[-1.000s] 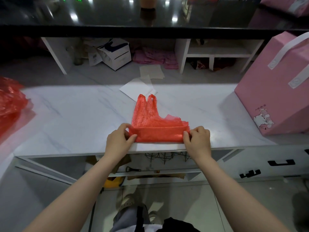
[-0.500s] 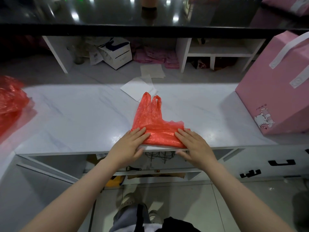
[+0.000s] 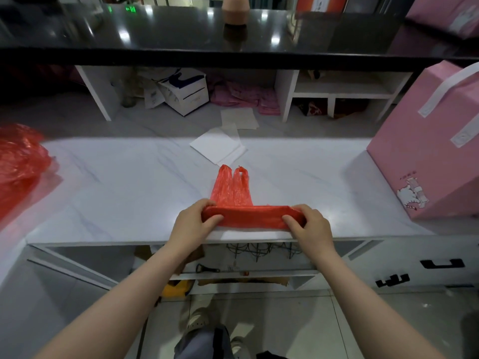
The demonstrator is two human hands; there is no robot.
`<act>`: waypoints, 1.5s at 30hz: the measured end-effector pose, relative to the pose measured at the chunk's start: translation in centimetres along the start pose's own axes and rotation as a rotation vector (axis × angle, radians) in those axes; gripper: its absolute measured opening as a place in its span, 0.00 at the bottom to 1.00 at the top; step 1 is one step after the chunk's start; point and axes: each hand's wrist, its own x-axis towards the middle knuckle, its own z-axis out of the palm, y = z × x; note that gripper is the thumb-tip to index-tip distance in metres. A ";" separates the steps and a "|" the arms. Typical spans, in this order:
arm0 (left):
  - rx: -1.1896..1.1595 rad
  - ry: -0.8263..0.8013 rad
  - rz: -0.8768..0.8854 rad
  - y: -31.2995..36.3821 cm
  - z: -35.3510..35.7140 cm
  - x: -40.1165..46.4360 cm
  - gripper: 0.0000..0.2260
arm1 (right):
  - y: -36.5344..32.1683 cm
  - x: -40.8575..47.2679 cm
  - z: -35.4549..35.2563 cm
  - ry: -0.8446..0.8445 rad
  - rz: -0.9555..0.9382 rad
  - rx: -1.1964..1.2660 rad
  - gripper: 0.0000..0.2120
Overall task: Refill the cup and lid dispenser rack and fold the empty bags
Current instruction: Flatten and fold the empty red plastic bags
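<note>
A red plastic bag (image 3: 248, 216) lies at the front edge of the white marble counter (image 3: 129, 193). Its lower part is rolled into a narrow band, and its two handles point away from me. My left hand (image 3: 194, 224) grips the band's left end, thumb on top and fingers curled behind. The right end is gripped the same way by my right hand (image 3: 311, 226). No cup and lid rack is in view.
A second, crumpled red bag (image 3: 18, 161) sits at the counter's left edge. A large pink box (image 3: 427, 156) with white straps stands at the right. White paper sheets (image 3: 220, 146) lie behind the bag. A black upper counter (image 3: 181, 35) overhangs shelves holding a white box (image 3: 189, 92).
My hands went from pinching the fold's ends to pressing flat on the bag, and now grip its ends again. The folded band has grown narrower and thicker.
</note>
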 end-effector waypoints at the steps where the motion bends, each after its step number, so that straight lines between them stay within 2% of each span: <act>1: 0.015 0.022 -0.026 0.1 0.2 0.3 0.13 | -0.1 0.1 0.3 0.005 0.050 0.027 0.11; 3: 0.089 0.044 -0.018 0.2 0.4 0.7 0.22 | -0.3 0.4 0.7 0.035 0.067 -0.011 0.17; 5: 0.187 0.043 0.044 0.4 0.7 0.9 0.26 | -0.5 0.7 0.9 0.046 -0.011 -0.135 0.16; 9: 0.435 0.036 0.166 0.9 1.1 0.7 0.20 | -1.0 1.3 0.6 0.008 -0.062 -0.373 0.18; 10: 0.514 0.056 0.226 1.1 1.2 0.6 0.19 | -1.1 1.2 0.7 -0.003 -0.142 -0.450 0.20; 12: 0.612 0.123 0.379 1.3 1.0 0.6 0.24 | -0.9 0.6 0.9 0.008 -0.413 -0.555 0.23; 14: 0.620 0.086 0.527 1.4 0.8 0.7 0.29 | 0.0 0.0 1.0 -0.021 -0.600 -0.530 0.19; 15: 0.617 0.008 0.547 1.4 0.8 0.6 0.28 | 0.5 -0.4 1.0 -0.078 -0.589 -0.498 0.18; 17: 0.555 -0.161 0.452 0.6 1.1 0.1 0.24 | 1.5 -0.9 0.6 -0.234 -0.497 -0.489 0.26; 20: 0.486 -0.233 0.369 -0.6 1.4 -0.5 0.25 | 2.2 -0.8 0.1 -0.323 -0.470 -0.497 0.33; 23: 0.511 -0.216 0.400 -0.7 0.8 -1.2 0.31 | 1.8 -1.0 -0.4 -0.292 -0.398 -0.287 0.28; 27: 0.513 -0.169 0.484 -0.8 -0.2 -1.4 0.26 | 1.6 -1.1 -0.4 -0.263 -0.296 -0.128 0.18; 30: 0.450 -0.163 0.421 -0.6 -0.6 -1.4 0.20 | 1.0 -0.6 -0.6 -0.134 -0.163 0.018 0.08; 34: 0.284 -0.092 0.259 -0.1 -0.9 -1.2 0.06 | 0.4 -0.3 -1.0 -0.028 -0.044 0.103 0.09; 36: 0.201 -0.065 0.145 0.3 -0.7 -0.6 0.04 | 0.0 0.4 -1.0 0.000 0.029 0.127 0.04; 37: 0.155 -0.044 0.085 0.4 -0.6 -0.2 0.05 | -0.3 0.8 -0.9 0.016 0.069 0.127 0.02; 40: 0.106 0.003 -0.033 0.7 -0.4 0.9 0.16 | -0.8 2.0 -0.2 0.046 0.150 0.037 0.05; 43: 0.201 0.002 -0.019 0.8 0.1 1.7 0.22 | -1.4 2.7 0.5 0.055 0.212 -0.080 0.08; 45: 0.371 0.047 0.086 1.2 0.3 1.5 0.22 | -1.6 2.9 1.0 0.064 0.232 -0.139 0.10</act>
